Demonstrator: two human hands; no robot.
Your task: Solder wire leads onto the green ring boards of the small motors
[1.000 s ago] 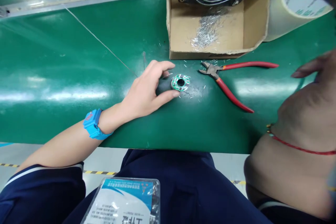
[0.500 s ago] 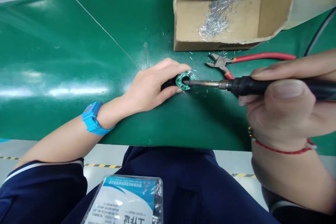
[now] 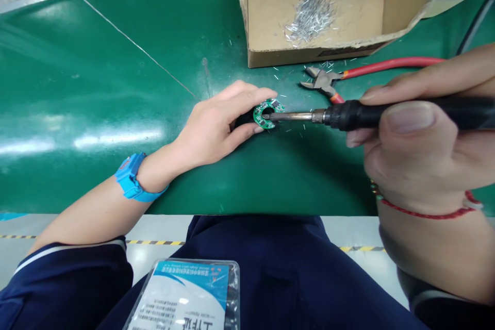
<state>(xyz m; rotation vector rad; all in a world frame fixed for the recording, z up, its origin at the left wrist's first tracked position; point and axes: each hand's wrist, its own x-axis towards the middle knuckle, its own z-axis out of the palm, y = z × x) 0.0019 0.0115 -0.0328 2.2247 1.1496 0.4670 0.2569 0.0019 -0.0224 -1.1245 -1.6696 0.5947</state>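
My left hand [image 3: 220, 124] is closed round a black part [image 3: 243, 119] that carries a ring-shaped green circuit board [image 3: 258, 118] with small components. Thumb and forefinger sit at the board's edge; the rest of the black part is hidden in the hand. In my right hand [image 3: 421, 149] is a soldering iron [image 3: 356, 115], gripped by its black handle. Its metal tip reaches over the board to the central hole; whether it touches cannot be made out. A thin wire [image 3: 127, 36] runs from the upper left down to behind my left hand.
Red-handled side cutters [image 3: 325, 80] lie just beyond the iron. Behind them stands a cardboard box [image 3: 278, 36] with many clipped metal leads [image 3: 313, 10] in it. Loose clippings are scattered on the green mat [image 3: 96, 93]. A dark cable [image 3: 475, 20] is at the right.
The view has shifted slightly, so the box and cutters sit a little higher and the hands a bit further left. Both hands keep their hold, with the iron still over the board.
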